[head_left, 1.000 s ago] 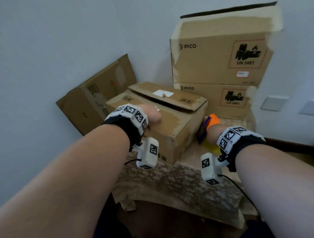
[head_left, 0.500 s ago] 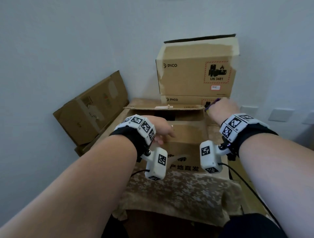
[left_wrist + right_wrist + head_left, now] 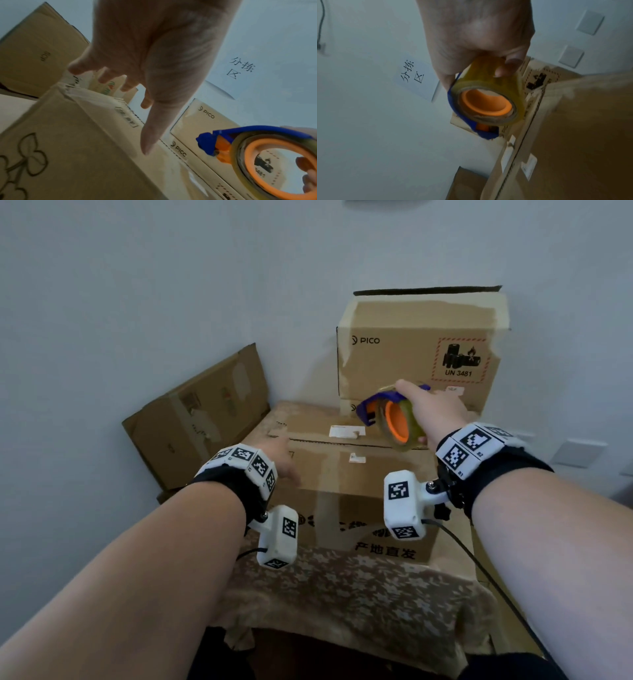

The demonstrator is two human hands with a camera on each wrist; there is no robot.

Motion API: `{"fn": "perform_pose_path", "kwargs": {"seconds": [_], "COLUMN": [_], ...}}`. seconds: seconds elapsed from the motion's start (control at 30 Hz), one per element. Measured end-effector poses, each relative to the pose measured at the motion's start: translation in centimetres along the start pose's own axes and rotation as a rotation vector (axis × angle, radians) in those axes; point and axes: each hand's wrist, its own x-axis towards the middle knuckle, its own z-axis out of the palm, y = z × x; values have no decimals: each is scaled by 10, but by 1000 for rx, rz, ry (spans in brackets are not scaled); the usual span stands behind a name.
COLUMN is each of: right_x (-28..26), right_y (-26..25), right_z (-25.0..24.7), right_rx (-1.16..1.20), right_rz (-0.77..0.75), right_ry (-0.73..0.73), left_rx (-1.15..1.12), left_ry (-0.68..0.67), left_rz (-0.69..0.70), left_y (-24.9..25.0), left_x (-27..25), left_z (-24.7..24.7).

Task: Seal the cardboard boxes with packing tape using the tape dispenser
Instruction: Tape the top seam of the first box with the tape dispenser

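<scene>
A brown cardboard box stands in front of me on a patterned cloth, both top flaps folded down and meeting at a seam. My left hand lies flat with straight fingers on the near flap's left side; in the left wrist view the left hand has its fingers spread over the box. My right hand grips a blue-and-orange tape dispenser holding a yellowish tape roll, held above the box's right end. In the right wrist view my fingers curl around the tape dispenser.
Two stacked PICO boxes stand against the wall behind the box. A flattened carton leans on the wall at the left. A paper sign hangs on the wall. Wall plates sit at the right. The patterned cloth drapes over the table's front edge.
The far flap, raised a second ago, now lies closed. My right hand has lifted the tape dispenser from the box's right side to above its top. My left hand stayed on the near flap.
</scene>
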Motion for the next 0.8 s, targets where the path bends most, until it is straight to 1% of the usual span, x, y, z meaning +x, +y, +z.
{"fn": "perform_pose_path", "kwargs": {"seconds": [0.13, 0.27, 0.33, 0.43, 0.5, 0.57, 0.63, 0.73, 0.8], "right_x": [2, 9, 14, 21, 23, 26, 33, 41, 45], "right_y": [-1, -1, 0, 7, 13, 21, 28, 32, 30], "right_z": [28, 50, 61, 78, 86, 88, 88, 84, 83], "right_rx": [148, 262, 285, 282, 274, 284, 313, 291, 283], "right_rz": [3, 35, 61, 92, 110, 133, 193, 245, 241], "right_ry": [-105, -180, -219, -289, -312, -324, -335, -368, -402], "left_rx": [-68, -68, -28, -3, 0, 12, -17, -81, -44], "left_ry": [-29, -82, -102, -91, -85, -113, -136, -97, -57], "left_rz": [-62, -21, 21, 70, 73, 75, 85, 92, 115], "left_y": [-18, -24, -24, -21, -20, -21, -22, -19, -14], "left_x": [11, 20, 22, 27, 33, 38, 42, 47, 53], "left_z": [9, 8, 7, 9, 9, 6, -2, -11, -13]}}
